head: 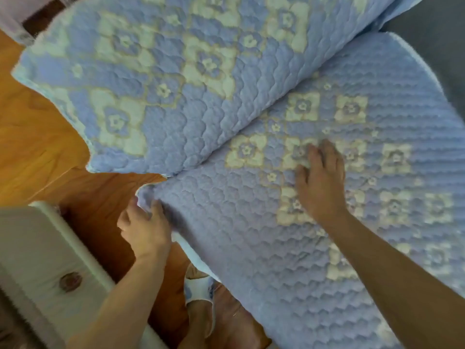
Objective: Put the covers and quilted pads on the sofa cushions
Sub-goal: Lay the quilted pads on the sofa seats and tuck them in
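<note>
Pads first: two blue quilted pads with cream flower squares fill most of the view. Near pad (pixel 289 222) lies spread over the sofa seat, its front edge hanging down toward the floor. Far pad (pixel 176 71) lies just beside it, upper left; the two meet along a diagonal seam-like line, and the far pad's scalloped edge overhangs the floor.

Right hand (pixel 319 182) lies flat on the near pad, fingers straight and slightly spread, palm pressing on the flower pattern near the pad's middle. Nothing is pinched in it.

Left hand (pixel 143 225) is at the near pad's front corner, fingers curled round the edge, thumb on the top side; grip is clamped on the pad at the spot close to where the two pads meet.

Below the left hand, a paler blue lining (pixel 193 258) shows under the pad's hanging edge.

Grey sofa (pixel 432 28) upholstery shows at upper right, beyond the pads.

Wood floor (pixel 37 147) runs along the left side. A foot in a white slipper (pixel 198 293) with blue pattern stands at the bottom centre, close to the pad's edge. White cabinet (pixel 37 260) with a round wooden knob (pixel 70 280) sits at lower left.
</note>
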